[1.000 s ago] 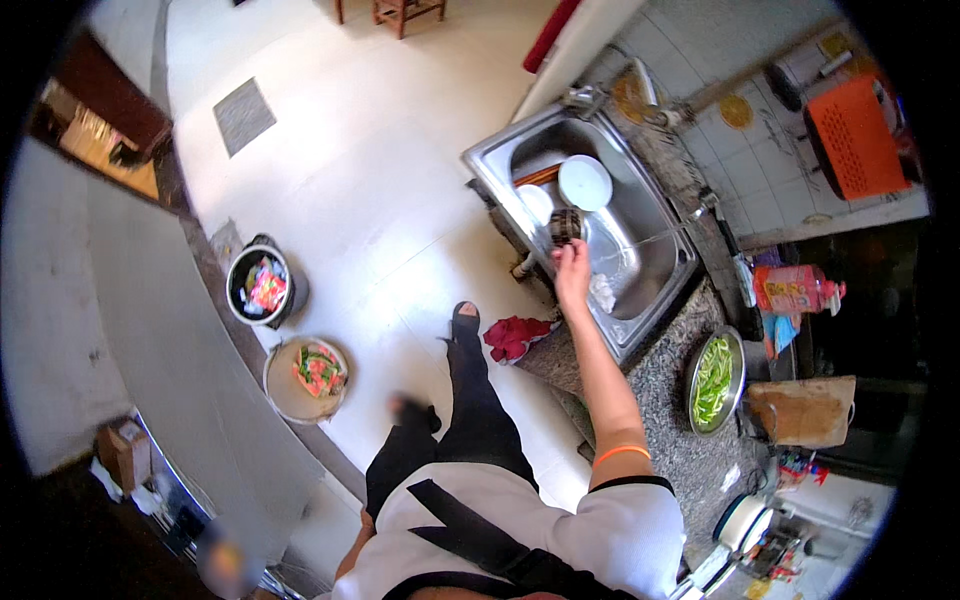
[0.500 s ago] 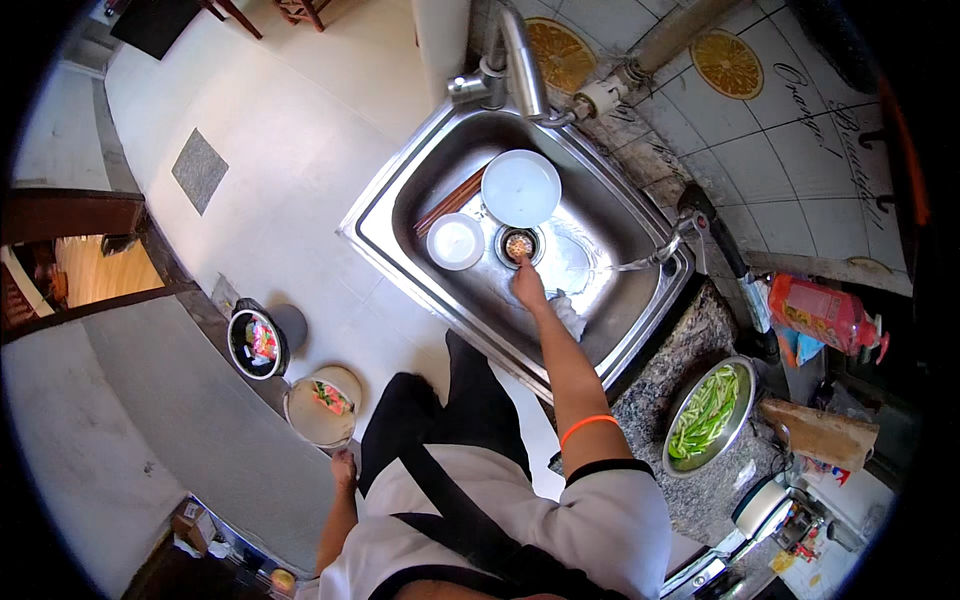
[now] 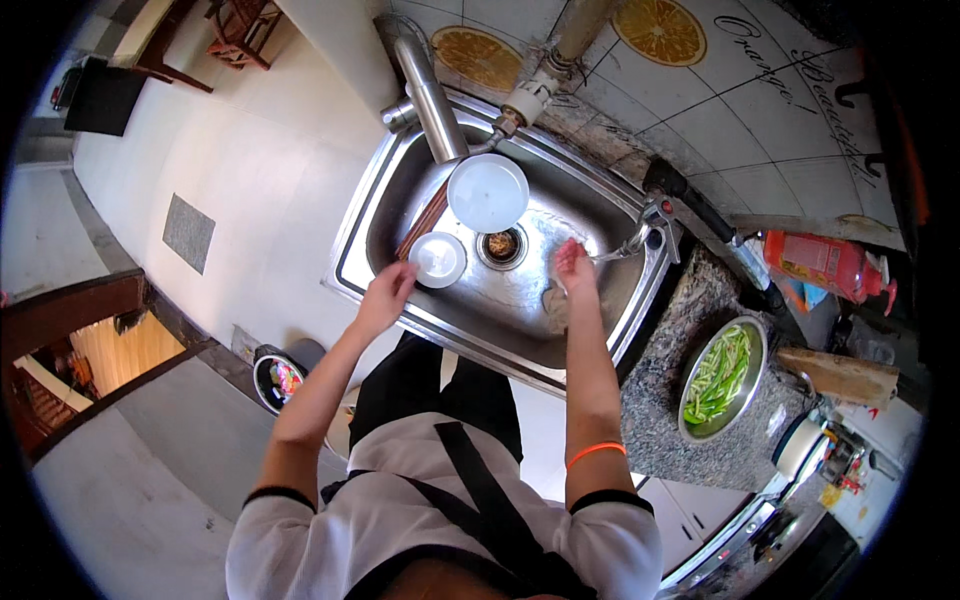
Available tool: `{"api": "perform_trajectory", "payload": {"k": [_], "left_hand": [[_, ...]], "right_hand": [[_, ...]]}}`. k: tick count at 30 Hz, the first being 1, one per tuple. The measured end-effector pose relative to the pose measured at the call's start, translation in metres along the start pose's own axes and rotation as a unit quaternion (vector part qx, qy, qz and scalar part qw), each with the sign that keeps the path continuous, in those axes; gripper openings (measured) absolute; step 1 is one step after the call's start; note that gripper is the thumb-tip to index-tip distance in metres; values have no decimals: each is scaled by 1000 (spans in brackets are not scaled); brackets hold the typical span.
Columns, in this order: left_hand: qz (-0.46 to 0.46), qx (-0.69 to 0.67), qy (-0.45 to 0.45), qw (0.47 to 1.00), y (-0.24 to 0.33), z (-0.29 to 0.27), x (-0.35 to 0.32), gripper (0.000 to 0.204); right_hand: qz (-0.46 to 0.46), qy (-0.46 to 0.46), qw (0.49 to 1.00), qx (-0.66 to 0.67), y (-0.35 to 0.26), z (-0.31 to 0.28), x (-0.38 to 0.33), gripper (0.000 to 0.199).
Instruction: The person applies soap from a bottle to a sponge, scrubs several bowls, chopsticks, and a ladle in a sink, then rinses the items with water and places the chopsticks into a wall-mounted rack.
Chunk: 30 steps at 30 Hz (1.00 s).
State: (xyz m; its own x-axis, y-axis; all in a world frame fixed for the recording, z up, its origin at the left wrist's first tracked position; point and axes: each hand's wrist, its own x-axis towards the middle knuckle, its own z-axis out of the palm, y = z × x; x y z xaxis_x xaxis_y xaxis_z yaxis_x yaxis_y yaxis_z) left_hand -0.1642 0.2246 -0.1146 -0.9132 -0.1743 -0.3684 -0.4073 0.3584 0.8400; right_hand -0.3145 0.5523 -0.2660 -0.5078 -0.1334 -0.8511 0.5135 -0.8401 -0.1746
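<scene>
In the steel sink (image 3: 525,345), my left hand (image 3: 388,295) has its thumb and fingers closed at the near-left rim of a small white bowl (image 3: 437,260). My right hand (image 3: 573,265) is at the end of a thin water stream from the small tap (image 3: 640,240), fingers loosely bent, nothing visible in them. A crumpled pale, wet thing (image 3: 555,305) lies just below that hand. A larger white dish (image 3: 488,194) rests behind the bowl, partly over brown chopsticks (image 3: 425,222). Brownish bits show in the drain (image 3: 501,246) between my hands.
A tall metal faucet (image 3: 432,105) overhangs the sink's far-left corner. On the granite counter (image 3: 650,420) at right are a metal bowl of cut green vegetables (image 3: 720,382) and a wooden board (image 3: 838,376). A red pump bottle (image 3: 825,266) lies behind them. A bin (image 3: 278,378) stands at left.
My left hand has come up from beside the pale bucket to the small bowl's rim. My right hand has left the drain and moved right to the water stream. The view has turned.
</scene>
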Motion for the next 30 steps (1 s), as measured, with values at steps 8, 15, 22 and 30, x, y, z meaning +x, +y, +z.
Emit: {"api": "perform_trajectory", "payload": {"k": [8,15,22,30], "left_hand": [[-100,292,40,950,-85,48,145,40],[-140,356,-21,924,-62,55,173,39],[-121,280,-26,952,-11,7,145,31],[-65,-135,-143,978,41,42,70,20]], "right_hand": [[-11,-21,997,-71,11,45,-34,19],[-91,19,977,-193,21,22,-56,18],[-121,108,391,-906,21,-54,-63,58],[-53,-177,661,-727,52,-43,-75,61]]}}
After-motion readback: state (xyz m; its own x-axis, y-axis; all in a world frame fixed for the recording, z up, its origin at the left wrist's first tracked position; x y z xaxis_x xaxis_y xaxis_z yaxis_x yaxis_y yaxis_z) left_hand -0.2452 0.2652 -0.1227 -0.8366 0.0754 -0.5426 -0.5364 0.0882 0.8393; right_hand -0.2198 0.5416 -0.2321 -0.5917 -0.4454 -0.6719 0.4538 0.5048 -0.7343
